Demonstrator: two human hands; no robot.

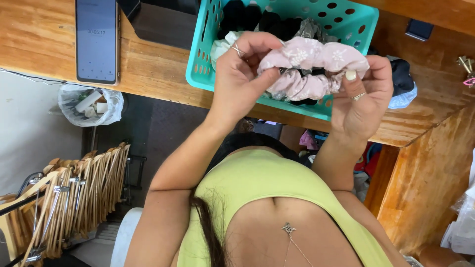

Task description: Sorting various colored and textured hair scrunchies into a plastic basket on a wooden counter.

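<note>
Both my hands hold a pale pink fabric scrunchie (311,66) with small white flowers, stretched above the near edge of a teal perforated plastic basket (213,59). My left hand (242,69) pinches its left end between thumb and fingers; a ring shows on one finger. My right hand (361,99) grips its right end from below, thumb on top, also ringed. Inside the basket lie several dark and light fabric pieces (257,20), partly hidden by my hands.
A smartphone (97,39) lies screen-up on the wooden counter (39,34) at left, a dark box (158,22) beside the basket. Dark and blue fabric (403,81) sits right of the basket. Below are wooden hangers (74,193) and a bagged bin (89,104).
</note>
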